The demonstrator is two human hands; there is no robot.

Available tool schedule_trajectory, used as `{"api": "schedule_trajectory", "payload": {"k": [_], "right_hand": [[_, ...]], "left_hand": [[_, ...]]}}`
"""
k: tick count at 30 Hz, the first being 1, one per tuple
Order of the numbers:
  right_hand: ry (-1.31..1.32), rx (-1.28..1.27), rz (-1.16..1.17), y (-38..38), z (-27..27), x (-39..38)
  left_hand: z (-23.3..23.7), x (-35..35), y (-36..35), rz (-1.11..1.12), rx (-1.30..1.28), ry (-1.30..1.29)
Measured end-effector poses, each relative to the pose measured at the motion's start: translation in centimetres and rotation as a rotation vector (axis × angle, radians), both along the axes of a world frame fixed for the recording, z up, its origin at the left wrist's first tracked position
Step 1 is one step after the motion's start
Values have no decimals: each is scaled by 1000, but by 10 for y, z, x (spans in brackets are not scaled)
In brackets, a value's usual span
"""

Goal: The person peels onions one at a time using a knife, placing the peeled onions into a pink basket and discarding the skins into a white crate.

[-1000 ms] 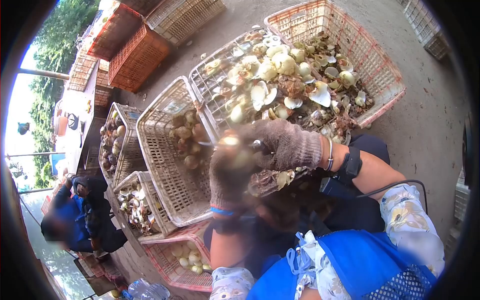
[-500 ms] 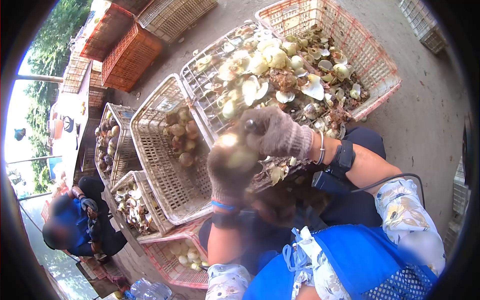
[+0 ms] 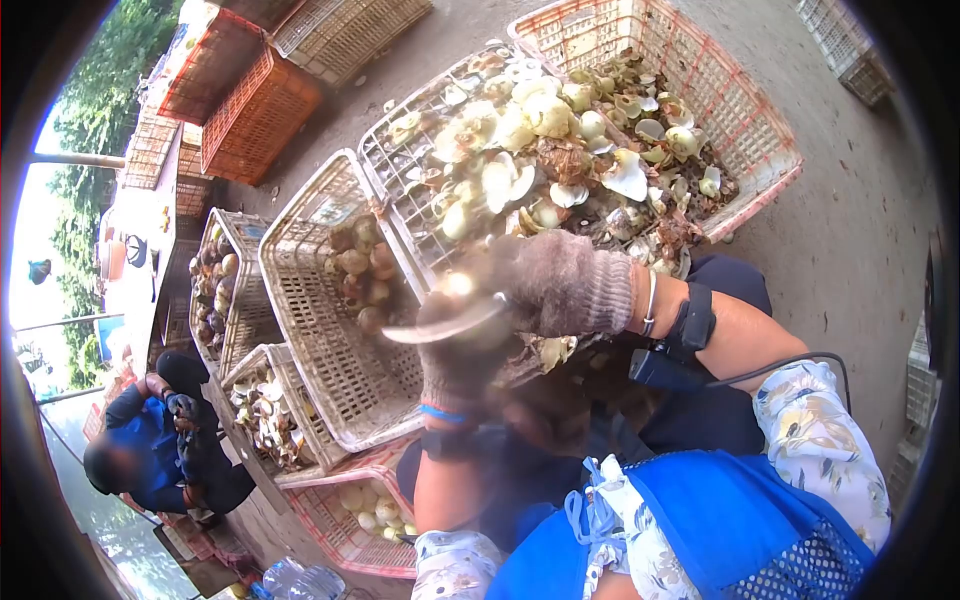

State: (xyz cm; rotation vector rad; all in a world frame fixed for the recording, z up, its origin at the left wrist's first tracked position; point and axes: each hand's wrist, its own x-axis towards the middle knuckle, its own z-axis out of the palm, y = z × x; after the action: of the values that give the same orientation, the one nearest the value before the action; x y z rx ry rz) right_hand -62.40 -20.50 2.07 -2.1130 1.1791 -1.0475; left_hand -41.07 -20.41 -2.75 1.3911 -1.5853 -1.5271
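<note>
My right hand [image 3: 575,285], in a brown knit glove, is closed on a knife. Its curved blade [image 3: 450,328] points left across the front of my left hand [image 3: 455,365]. That hand, gloved too and blurred, is closed around an onion, which glove, blade and glare mostly hide. Both hands are close together above my lap. Just beyond them, a wire grid [image 3: 405,165] on a large crate [image 3: 770,185] carries onion peels and cut pieces [image 3: 625,175].
To the left, a white crate [image 3: 310,330] holds unpeeled onions [image 3: 360,262]. Below it, a red crate [image 3: 310,500] holds peeled onions [image 3: 380,510]. Another crate of scraps [image 3: 268,415] stands farther left, near a seated co-worker [image 3: 150,440]. Orange crates [image 3: 255,120] stand behind.
The knife blade now shows, reaching left over my left hand. My right hand has turned and dropped slightly, and the onion that was partly visible is now mostly covered.
</note>
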Motion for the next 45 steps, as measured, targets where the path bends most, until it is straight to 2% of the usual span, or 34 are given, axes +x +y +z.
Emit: {"api": "schedule_trajectory", "payload": {"k": [2,3,4,6,7,8,10,11,12,14,15,16,18,19,24,28,31,32,34,35,37,38,40,41,43,44,45], "right_hand": [[200,-75,5,-1,-12,5],[165,-90,-9,0,-8,6],[166,-88,-8,-1,-5,6],[-43,97,-45,-3,1,9],[-77,129,-121,-6,1,11],[-77,123,-123,-12,-2,12],[-301,453,-387,-25,-28,16],[-407,296,-344,-34,-60,13],[-400,294,-336,-28,-45,7],[110,299,-489,-9,6,-1],[105,124,-444,2,9,1],[156,142,-375,11,19,0],[149,253,-265,23,8,4],[179,156,-220,24,3,7],[166,40,-174,24,5,7],[170,215,-173,24,10,4],[133,355,-132,28,19,5],[89,425,-118,30,21,6],[39,395,-121,30,13,11],[48,436,-129,29,12,12],[78,472,-161,25,13,15],[75,469,-165,24,11,16],[-3,456,-191,25,7,18],[-19,415,-216,28,5,19],[29,405,-204,25,2,16],[76,391,-190,23,0,14],[145,378,-173,19,-3,12]], "left_hand": [[-28,17,0,-204,-539,-145],[-19,3,3,-6,-97,-35],[-2,-1,1,-6,-95,-34],[24,-4,-4,155,767,896],[25,-6,-3,154,767,894],[25,-10,-3,87,549,622],[26,-16,-2,-43,111,77],[29,-19,-2,-44,110,79],[35,-25,-4,11,205,300],[49,-33,-11,118,385,744],[52,-33,-14,168,470,967],[45,-29,-17,172,459,972],[20,-19,-22,140,-30,360],[14,-16,-23,115,-261,46],[11,-20,-20,194,-291,221],[16,-6,-23,248,-102,265],[30,-7,-30,727,1263,1833],[33,-10,-31,725,1263,1831],[36,-18,-31,695,1274,1972],[35,-22,-31,695,1275,1971],[32,-32,-29,481,227,1022],[36,-32,-20,537,211,1053],[65,-58,-5,305,-279,589],[64,-59,-7,302,-277,594],[59,-50,-8,454,25,780],[30,-31,-15,453,30,777],[-20,-2,-27,407,428,1270]]}}
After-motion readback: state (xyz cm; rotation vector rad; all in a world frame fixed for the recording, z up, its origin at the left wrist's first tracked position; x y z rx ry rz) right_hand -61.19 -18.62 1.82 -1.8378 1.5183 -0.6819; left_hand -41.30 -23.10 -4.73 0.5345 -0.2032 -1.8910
